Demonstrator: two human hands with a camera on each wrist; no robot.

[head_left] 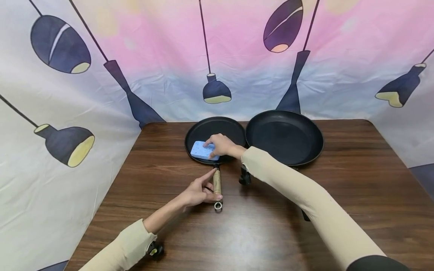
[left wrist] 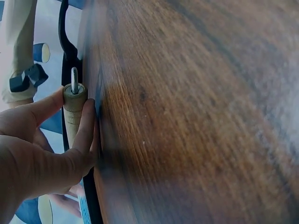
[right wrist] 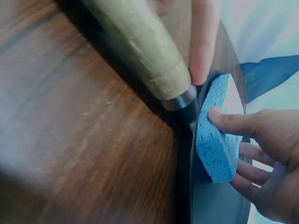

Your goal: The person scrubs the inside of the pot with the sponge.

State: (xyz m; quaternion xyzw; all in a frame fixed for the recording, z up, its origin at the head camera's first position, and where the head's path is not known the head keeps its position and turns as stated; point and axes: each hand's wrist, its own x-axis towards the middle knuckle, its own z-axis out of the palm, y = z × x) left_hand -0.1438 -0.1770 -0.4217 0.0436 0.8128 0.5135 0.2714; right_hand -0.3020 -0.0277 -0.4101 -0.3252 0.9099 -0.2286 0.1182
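A shallow black frying pan (head_left: 225,128) lies on the table with its light wooden handle (head_left: 217,182) toward me. My left hand (head_left: 198,192) grips this handle between thumb and fingers. In the left wrist view, digits lie on both sides of the wooden handle (left wrist: 73,109), near its metal hanging ring (left wrist: 74,79). A blue rectangular sponge (head_left: 200,149) is on the left front part of the pan. My right hand (head_left: 222,145) holds it from the right. In the right wrist view, the thumb presses one edge of the sponge (right wrist: 215,144) and the fingers reach round the other side.
A larger, deeper black frying pan (head_left: 285,137) stands close on the right, its handle mostly hidden under my right forearm. Both pans are on a dark brown wooden table (head_left: 162,150). Behind it hangs a cloth (head_left: 183,86) printed with lamps.
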